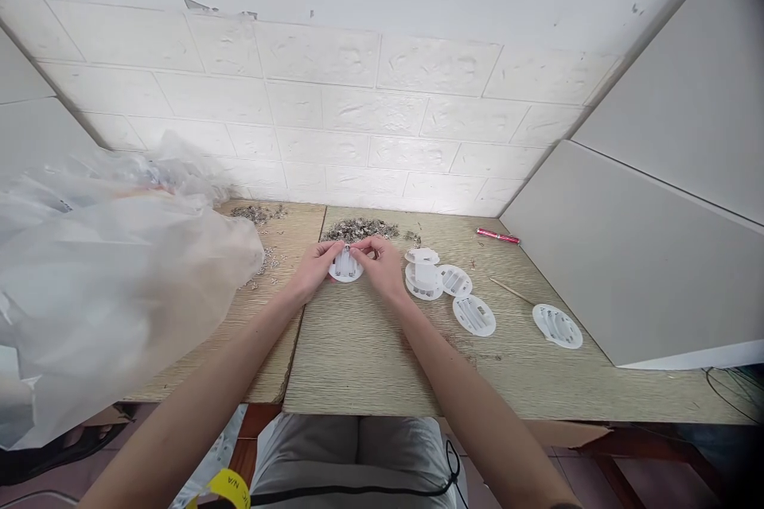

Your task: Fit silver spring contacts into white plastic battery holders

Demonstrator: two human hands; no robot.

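Left hand: the left hand [315, 269] is gripping the rim of a white disc [345, 267], thumb and fingers closing on its left side.
Right hand: the right hand [383, 264] is working at the disc's upper right, fingers bunching close together and touching it; cannot tell whether they are also pinching a small part.
Disc in hand: it is sitting between both hands, near the desk's [364, 370] back edge, just right of the seam, its long parallel slots showing; cannot tell whether it is touching the desktop.
Metal heap: a heap of small metal pieces [364, 227] is lying just behind the hands, along the back edge.
Left of seam: more metal pieces [258, 213] are scattering toward the back edge, beside a big translucent bag [131, 262] that is covering the desk's left part.
Stacked discs: a small stack of discs [424, 273] is standing right of the right hand.
Loose discs: two discs [474, 316] are lying beside the stack, one farther off [557, 326] toward the right edge.
Stick: a thin stick [510, 289] is pointing at that far disc.
Pen: a red pen [497, 236] is lying near the back right corner.
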